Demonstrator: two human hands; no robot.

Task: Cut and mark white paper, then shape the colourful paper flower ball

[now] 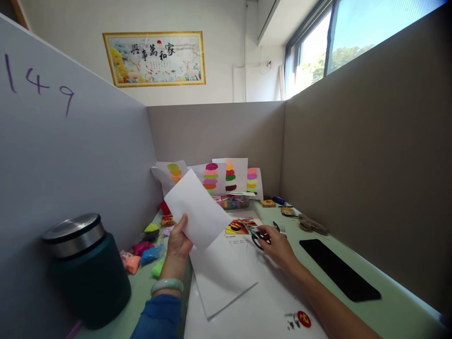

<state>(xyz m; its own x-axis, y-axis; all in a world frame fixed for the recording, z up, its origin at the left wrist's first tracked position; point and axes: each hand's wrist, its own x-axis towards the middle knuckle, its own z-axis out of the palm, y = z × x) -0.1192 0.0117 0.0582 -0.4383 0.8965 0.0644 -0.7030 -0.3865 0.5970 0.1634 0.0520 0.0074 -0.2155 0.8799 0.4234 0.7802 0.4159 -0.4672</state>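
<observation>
My left hand (179,241) grips the lower left edge of a blank white sheet (197,207), which is raised and tilted above the table. To its right, my right hand (274,244) has its fingers around the dark handles of a pair of scissors (260,237), whose blades point left toward the sheet's right corner. More white paper (226,282) lies below the raised sheet, on top of a large white printed sheet (275,306).
A green flask (88,278) and coloured packets (151,254) are at the left. Papers with painted colour patches (231,176) lean at the back. A black phone-like slab (339,268) and a brown cloth (312,224) lie right. Partitions (215,132) enclose the table.
</observation>
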